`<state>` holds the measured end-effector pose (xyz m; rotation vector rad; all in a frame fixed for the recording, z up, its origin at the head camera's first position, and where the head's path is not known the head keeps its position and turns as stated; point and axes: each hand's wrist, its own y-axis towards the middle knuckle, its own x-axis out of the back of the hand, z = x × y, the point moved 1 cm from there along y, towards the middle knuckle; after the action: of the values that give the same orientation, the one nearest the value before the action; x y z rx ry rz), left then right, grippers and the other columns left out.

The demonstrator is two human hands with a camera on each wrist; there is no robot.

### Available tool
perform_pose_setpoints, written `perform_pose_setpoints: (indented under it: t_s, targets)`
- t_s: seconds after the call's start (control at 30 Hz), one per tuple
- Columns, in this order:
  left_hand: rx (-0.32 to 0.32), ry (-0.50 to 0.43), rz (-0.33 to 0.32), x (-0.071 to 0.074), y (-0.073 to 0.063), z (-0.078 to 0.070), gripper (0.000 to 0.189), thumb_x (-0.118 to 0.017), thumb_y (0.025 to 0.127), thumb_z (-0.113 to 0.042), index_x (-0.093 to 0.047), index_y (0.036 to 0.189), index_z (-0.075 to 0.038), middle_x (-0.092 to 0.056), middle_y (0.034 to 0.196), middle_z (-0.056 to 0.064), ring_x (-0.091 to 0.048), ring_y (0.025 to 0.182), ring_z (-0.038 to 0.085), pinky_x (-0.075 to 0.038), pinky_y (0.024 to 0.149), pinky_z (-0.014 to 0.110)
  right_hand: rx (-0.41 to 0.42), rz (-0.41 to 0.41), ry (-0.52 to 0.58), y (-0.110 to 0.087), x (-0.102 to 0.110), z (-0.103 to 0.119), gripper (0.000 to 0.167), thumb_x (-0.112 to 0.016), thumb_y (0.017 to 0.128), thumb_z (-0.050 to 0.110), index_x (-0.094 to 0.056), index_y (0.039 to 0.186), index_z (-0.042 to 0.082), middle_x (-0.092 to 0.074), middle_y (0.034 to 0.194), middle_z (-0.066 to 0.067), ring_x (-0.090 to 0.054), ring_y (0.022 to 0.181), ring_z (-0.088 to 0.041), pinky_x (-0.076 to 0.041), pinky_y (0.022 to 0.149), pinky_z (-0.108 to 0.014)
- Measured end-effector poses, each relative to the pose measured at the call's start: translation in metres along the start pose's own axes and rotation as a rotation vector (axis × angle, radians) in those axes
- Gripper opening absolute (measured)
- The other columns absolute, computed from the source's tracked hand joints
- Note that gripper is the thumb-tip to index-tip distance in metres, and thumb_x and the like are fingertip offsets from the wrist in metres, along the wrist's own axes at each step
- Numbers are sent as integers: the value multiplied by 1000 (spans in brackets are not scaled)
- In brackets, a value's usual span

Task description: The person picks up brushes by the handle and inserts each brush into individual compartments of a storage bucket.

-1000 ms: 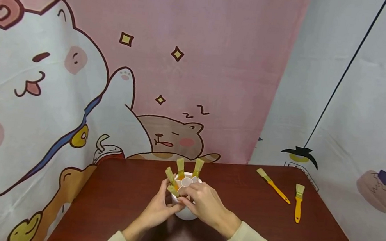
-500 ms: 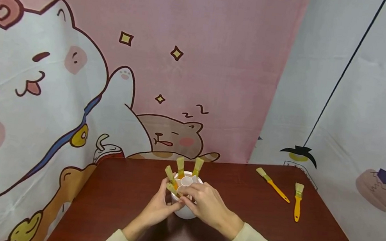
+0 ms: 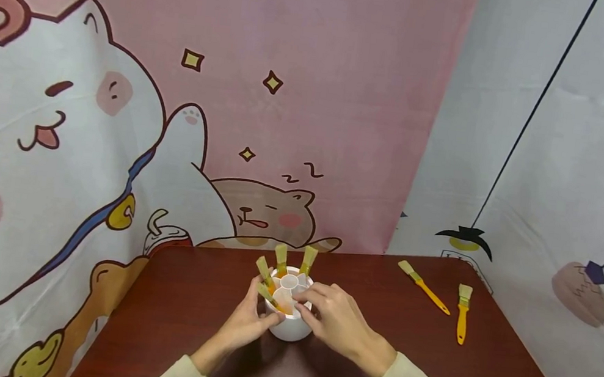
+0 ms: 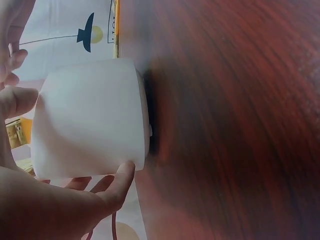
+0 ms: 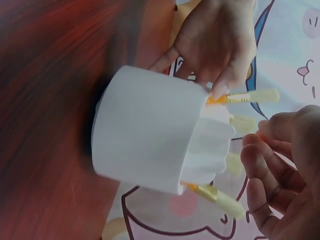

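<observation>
Step looks like slotting brushes (image 3: 309, 260): four in cup (image 3: 289, 331), cup on table (image 3: 185, 299). Left hand (image 3: 244, 325) clamped round cup; right hand (image 3: 340, 323) just above, fingers loosely bent, nothing seen held. Next move likely calls for reaching loose brushes (image 3: 462, 316).

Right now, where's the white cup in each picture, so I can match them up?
Head: the white cup is low down, near the middle.
Left wrist: the white cup looks tipped sideways, in the left half.
Right wrist: the white cup looks sideways too, just left of the middle.
Shared landmark: the left hand, at the cup's side in all three.
</observation>
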<state>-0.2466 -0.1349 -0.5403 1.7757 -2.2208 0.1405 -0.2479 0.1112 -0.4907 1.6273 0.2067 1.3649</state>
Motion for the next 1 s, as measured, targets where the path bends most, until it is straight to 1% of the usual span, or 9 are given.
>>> perform_pose_setpoints:
  t_s: [0.1,0.2,0.33,0.4,0.5,0.63,0.77,0.9,1.0]
  targets:
    - [4,1,-12,0,1,0,102,-88,101,-15,-26,181,-16,-49,178,24,-57,159,49,-59,120,65,-19,-7,-3,-3,6,-5,18,-98,93,15,-89,109,16,-82,96,7,-66,74,-7,-55,72,-29]
    - [0,64,-54,-2,1,-1,106,-93,99,-23,-25,180,-12,-53,175,23,-61,157,47,-58,120,66,-38,-14,-8,-6,12,-10,18,-98,94,15,-89,109,16,-82,96,7,-70,78,-8,-57,73,-31]
    - [2,223,-186,-10,-6,-4,119,-102,89,-40,-29,178,-7,-56,172,24,-60,157,46,-51,125,70,-63,-25,-4,-13,20,-19,19,-98,93,13,-89,109,15,-83,99,7,-75,85,-11,-60,74,-34]
    - [6,272,-249,-16,-10,-5,125,-105,83,-46,-31,177,-8,-54,173,23,-57,160,46,-47,128,72,-83,-34,-3,-17,25,-24,20,-98,92,12,-89,110,16,-83,99,7,-75,84,-11,-60,74,-35]
    - [10,268,-311,-26,-13,-6,129,-109,78,-45,-32,174,-8,-53,171,23,-55,162,45,-45,131,70,-120,-44,-4,-23,32,-34,22,-98,92,10,-89,110,17,-83,99,8,-72,80,-11,-60,72,-33]
    - [5,235,-373,-35,-12,-8,128,-112,74,-40,-32,169,-8,-55,165,24,-59,159,42,-46,131,64,-172,-47,-11,-31,39,-46,21,-97,93,10,-89,111,18,-83,99,8,-69,78,-7,-59,70,-30]
    - [-4,241,-406,-39,-11,-11,119,-113,73,-36,-38,162,-7,-59,158,21,-62,154,41,-48,128,63,-217,-48,-22,-38,45,-58,19,-96,94,9,-89,110,17,-84,98,7,-66,75,-6,-56,67,-27]
    - [-2,248,-406,-40,-11,-13,110,-112,75,-29,-42,158,-7,-61,155,18,-63,152,39,-49,127,63,-258,-49,-33,-44,51,-70,18,-95,94,7,-89,110,15,-84,98,5,-62,71,-8,-51,65,-24]
    - [-2,244,-393,-38,-11,-13,108,-111,76,-23,-42,158,-6,-63,157,20,-64,152,39,-49,127,63,-288,-47,-41,-49,55,-78,18,-95,94,6,-89,110,13,-84,99,3,-60,71,-9,-50,64,-23]
